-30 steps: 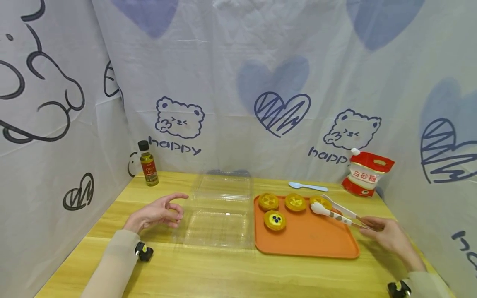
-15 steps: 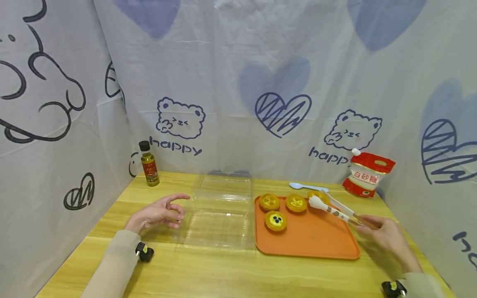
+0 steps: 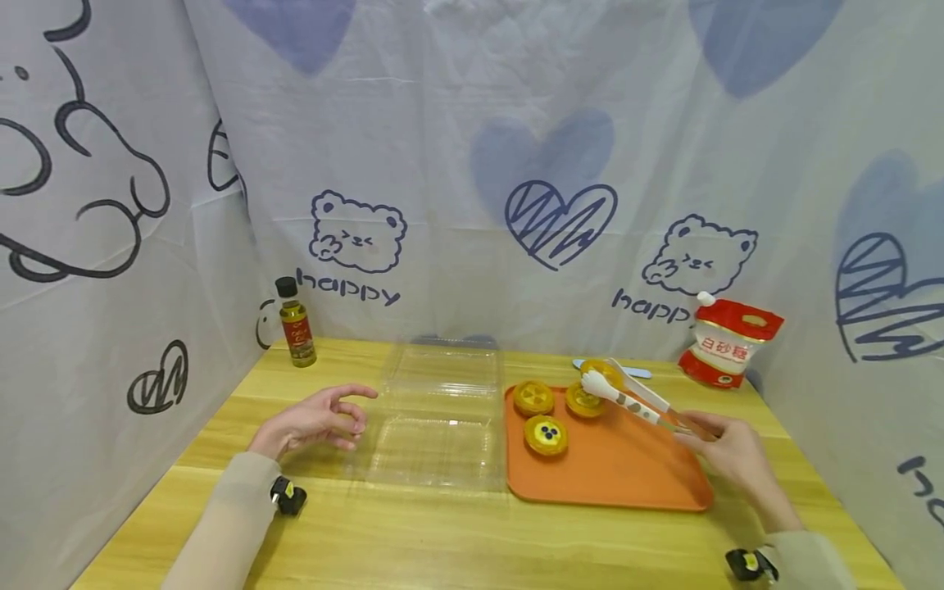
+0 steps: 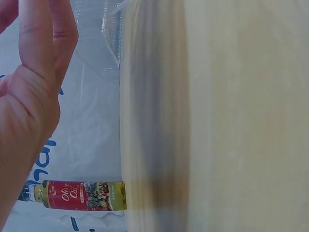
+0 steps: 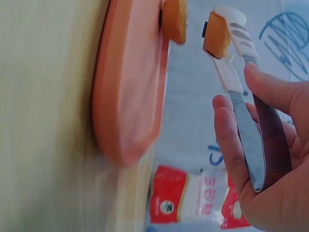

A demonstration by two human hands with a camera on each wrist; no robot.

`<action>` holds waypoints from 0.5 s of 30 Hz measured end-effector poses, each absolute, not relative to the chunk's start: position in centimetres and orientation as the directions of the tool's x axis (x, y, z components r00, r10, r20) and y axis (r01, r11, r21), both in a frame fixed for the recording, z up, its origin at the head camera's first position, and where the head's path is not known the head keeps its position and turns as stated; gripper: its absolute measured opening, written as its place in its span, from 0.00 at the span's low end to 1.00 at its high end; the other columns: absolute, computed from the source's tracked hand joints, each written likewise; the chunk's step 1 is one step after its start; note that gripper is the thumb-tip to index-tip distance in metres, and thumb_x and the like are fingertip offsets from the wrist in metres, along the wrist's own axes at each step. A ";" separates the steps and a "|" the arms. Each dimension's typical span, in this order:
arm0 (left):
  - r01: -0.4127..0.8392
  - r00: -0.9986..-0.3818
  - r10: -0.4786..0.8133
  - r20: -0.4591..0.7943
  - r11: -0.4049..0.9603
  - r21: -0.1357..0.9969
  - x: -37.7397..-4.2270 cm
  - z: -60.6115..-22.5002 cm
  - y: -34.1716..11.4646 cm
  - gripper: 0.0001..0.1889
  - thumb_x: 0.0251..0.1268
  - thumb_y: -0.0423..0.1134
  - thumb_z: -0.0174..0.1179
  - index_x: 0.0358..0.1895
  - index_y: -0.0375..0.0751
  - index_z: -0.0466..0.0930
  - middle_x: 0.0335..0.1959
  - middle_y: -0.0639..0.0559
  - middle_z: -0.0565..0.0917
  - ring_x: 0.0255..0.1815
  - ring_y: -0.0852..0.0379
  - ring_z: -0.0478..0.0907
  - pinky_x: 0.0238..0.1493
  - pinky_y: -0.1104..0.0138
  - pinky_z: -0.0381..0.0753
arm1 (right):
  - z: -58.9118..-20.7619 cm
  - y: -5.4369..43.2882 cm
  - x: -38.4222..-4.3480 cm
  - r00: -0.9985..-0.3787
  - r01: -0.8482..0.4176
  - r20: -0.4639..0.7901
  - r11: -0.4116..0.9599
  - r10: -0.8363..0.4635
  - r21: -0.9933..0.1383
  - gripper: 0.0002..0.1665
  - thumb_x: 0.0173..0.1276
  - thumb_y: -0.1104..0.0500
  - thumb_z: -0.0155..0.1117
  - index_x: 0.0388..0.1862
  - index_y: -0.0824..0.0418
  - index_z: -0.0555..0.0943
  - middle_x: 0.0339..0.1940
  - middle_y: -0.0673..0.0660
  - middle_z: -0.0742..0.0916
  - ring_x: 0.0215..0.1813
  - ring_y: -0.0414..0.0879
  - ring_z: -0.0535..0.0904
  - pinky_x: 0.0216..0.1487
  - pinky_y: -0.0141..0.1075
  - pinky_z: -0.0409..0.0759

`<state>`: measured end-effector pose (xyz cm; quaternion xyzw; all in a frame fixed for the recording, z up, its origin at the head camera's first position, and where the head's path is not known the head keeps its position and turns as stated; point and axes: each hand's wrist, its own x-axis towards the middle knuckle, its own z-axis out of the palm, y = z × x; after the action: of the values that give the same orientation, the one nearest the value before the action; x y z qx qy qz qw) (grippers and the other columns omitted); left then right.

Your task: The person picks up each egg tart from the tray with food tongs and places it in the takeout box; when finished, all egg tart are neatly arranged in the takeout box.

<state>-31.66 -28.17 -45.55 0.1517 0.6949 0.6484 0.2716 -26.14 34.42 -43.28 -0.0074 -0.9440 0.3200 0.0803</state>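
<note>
My right hand (image 3: 726, 452) holds a pair of tongs (image 3: 640, 403) with white tips and metal arms. Pinched between the tips is an egg tart (image 5: 218, 35), lifted above the orange tray (image 3: 627, 459). Below it on the tray lie a second tart (image 3: 584, 403), another tart (image 3: 533, 397) at the back left corner and a tart with dark blue berries (image 3: 546, 436). My left hand (image 3: 317, 422) hovers with loosely bent fingers beside a clear plastic clamshell box (image 3: 435, 451), which lies with its lid folded back. Nothing is in that hand.
An olive oil bottle (image 3: 297, 328) stands at the back left of the wooden table (image 3: 413, 541). At the back right is a red and white sugar bag (image 3: 723, 344). A pale blue spoon (image 3: 637, 373) lies behind the tray, partly covered by the lifted tart. Printed cloth hangs around the table.
The tongs have raised the tart from the tray's back right part and carried it leftward, over the neighbouring tart. My left hand has stayed almost still.
</note>
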 end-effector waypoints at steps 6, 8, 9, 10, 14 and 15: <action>-0.140 -0.801 0.568 -0.191 0.133 0.981 -32.0 -45.2 -27.5 0.41 0.60 0.24 0.60 0.74 0.32 0.49 0.38 0.45 0.82 0.36 0.52 0.82 0.43 0.56 0.87 | -43.0 32.9 -25.8 -0.992 -0.020 0.108 0.760 0.065 -0.649 0.39 0.60 0.38 0.70 0.62 0.60 0.79 0.60 0.64 0.83 0.63 0.63 0.75 0.58 0.55 0.76; -0.146 -0.799 0.567 -0.197 0.135 0.980 -32.1 -45.1 -27.3 0.41 0.60 0.24 0.61 0.75 0.33 0.49 0.39 0.45 0.82 0.36 0.52 0.82 0.44 0.56 0.87 | -42.9 32.2 -25.6 -0.994 -0.013 0.091 0.744 0.065 -0.668 0.37 0.60 0.40 0.71 0.62 0.59 0.79 0.61 0.63 0.82 0.65 0.63 0.73 0.60 0.57 0.73; -0.148 -0.799 0.567 -0.200 0.136 0.980 -32.1 -45.1 -27.3 0.41 0.60 0.24 0.61 0.75 0.33 0.49 0.39 0.45 0.82 0.36 0.52 0.82 0.44 0.56 0.87 | -42.8 31.7 -25.4 -0.994 -0.010 0.086 0.737 0.066 -0.676 0.37 0.60 0.40 0.71 0.62 0.60 0.79 0.61 0.63 0.82 0.65 0.63 0.73 0.61 0.59 0.72; -0.150 -0.800 0.566 -0.201 0.136 0.979 -32.1 -45.1 -27.3 0.41 0.60 0.24 0.61 0.75 0.33 0.49 0.39 0.44 0.82 0.36 0.52 0.82 0.44 0.56 0.87 | -42.8 31.2 -25.3 -0.994 -0.016 0.088 0.729 0.061 -0.684 0.35 0.60 0.41 0.71 0.62 0.60 0.80 0.61 0.63 0.82 0.66 0.64 0.72 0.63 0.60 0.71; -0.155 -0.805 0.557 -0.204 0.135 0.979 -32.0 -45.2 -27.6 0.41 0.60 0.23 0.61 0.75 0.33 0.49 0.38 0.45 0.82 0.35 0.53 0.82 0.42 0.57 0.88 | -42.5 29.1 -25.2 -0.994 -0.054 0.108 0.697 0.034 -0.715 0.33 0.60 0.44 0.72 0.61 0.59 0.81 0.60 0.62 0.83 0.66 0.62 0.73 0.64 0.58 0.71; -0.156 -0.805 0.557 -0.204 0.134 0.979 -32.0 -45.3 -27.7 0.41 0.61 0.24 0.61 0.75 0.33 0.49 0.38 0.45 0.82 0.35 0.53 0.82 0.42 0.57 0.88 | -42.4 28.7 -25.2 -0.992 -0.069 0.121 0.694 0.026 -0.717 0.33 0.60 0.44 0.72 0.61 0.59 0.81 0.60 0.62 0.83 0.66 0.61 0.73 0.64 0.58 0.72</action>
<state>-31.95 -27.68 -45.26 0.1431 0.7000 0.6424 0.2774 -25.24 28.68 -42.36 0.0117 -0.9183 0.3911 0.0606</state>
